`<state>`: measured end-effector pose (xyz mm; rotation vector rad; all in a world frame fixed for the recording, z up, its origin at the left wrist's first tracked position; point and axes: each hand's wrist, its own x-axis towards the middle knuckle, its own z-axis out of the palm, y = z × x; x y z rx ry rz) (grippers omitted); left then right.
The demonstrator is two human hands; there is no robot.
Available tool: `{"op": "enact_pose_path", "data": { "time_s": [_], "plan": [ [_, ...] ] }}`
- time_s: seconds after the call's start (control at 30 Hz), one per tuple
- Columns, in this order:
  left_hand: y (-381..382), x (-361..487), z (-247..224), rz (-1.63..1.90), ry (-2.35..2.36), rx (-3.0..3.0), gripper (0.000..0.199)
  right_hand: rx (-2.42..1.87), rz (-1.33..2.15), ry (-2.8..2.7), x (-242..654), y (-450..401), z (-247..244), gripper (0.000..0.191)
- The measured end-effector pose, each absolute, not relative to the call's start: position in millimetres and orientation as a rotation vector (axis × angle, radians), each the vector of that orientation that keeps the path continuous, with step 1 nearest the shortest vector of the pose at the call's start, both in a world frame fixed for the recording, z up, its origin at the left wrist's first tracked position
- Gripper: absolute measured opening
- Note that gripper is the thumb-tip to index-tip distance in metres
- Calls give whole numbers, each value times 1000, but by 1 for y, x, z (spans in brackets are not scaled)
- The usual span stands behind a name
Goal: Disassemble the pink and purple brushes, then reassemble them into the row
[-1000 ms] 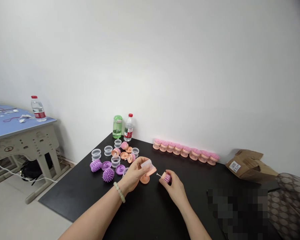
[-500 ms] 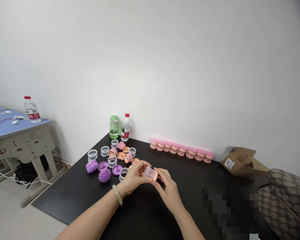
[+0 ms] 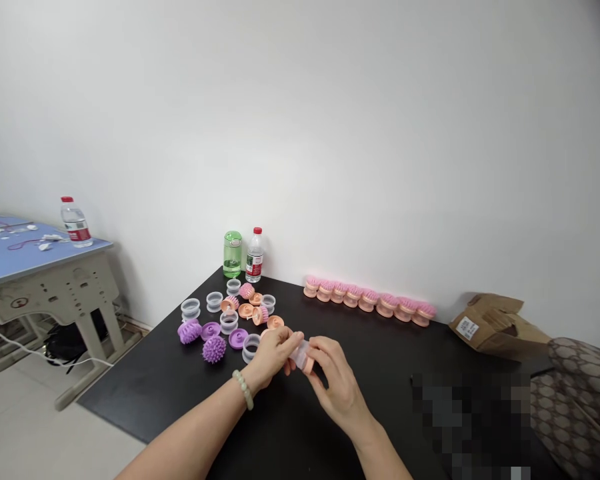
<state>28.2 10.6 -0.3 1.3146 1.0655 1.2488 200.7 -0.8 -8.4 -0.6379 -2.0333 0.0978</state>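
Above the black table, both my hands hold one small piece: a clear plastic cup (image 3: pixel 301 353) with a peach-coloured base (image 3: pixel 309 365) on its right end. My left hand (image 3: pixel 274 355), with a bead bracelet at the wrist, grips the clear part, thumb on top. The fingertips of my right hand (image 3: pixel 337 381) are closed on the peach end. Left of my hands lie loose clear spool-shaped cups (image 3: pixel 229 323), peach discs (image 3: pixel 275 323), purple discs (image 3: pixel 239 339), a purple bristle head (image 3: pixel 214 349) and pink-bristled peach heads (image 3: pixel 261 315).
Several pink-bristled brushes (image 3: pixel 368 301) stand in a row by the wall. A green bottle (image 3: pixel 233 255) and a water bottle (image 3: pixel 255 256) stand at the back corner. A brown paper bag (image 3: pixel 500 328) and patterned fabric (image 3: pixel 583 393) are at right. A blue desk (image 3: pixel 10 257) stands left.
My left hand has turned over the clear cup, its thumb now higher on it. The cup is tilted more and more covered by fingers. The view has shifted slightly left.
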Motion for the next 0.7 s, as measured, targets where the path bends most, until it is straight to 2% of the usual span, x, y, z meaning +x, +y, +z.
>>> {"op": "enact_pose_path", "data": {
  "time_s": [0.17, 0.3, 0.37, 0.57, 0.7],
  "plan": [
    [18, 14, 3, 1412, 1145, 1320, 51, -804, 292, -1691, 209, 10, -13, 25],
    [25, -7, 13, 1590, 1277, 1493, 32, -954, 671, -1290, 221, 33, -27, 37],
    [31, -15, 19, 1585, 1359, 1647, 29, -1019, 734, -1227, 227, 43, -33, 43],
    [72, -8, 33, 1169, 1580, 2138, 42, -1282, 600, -1423, 228, 68, -29, 40],
    [107, 6, 35, 811, 1723, 2338, 34, -1488, 483, -1731, 220, 88, -12, 33]
  ]
}}
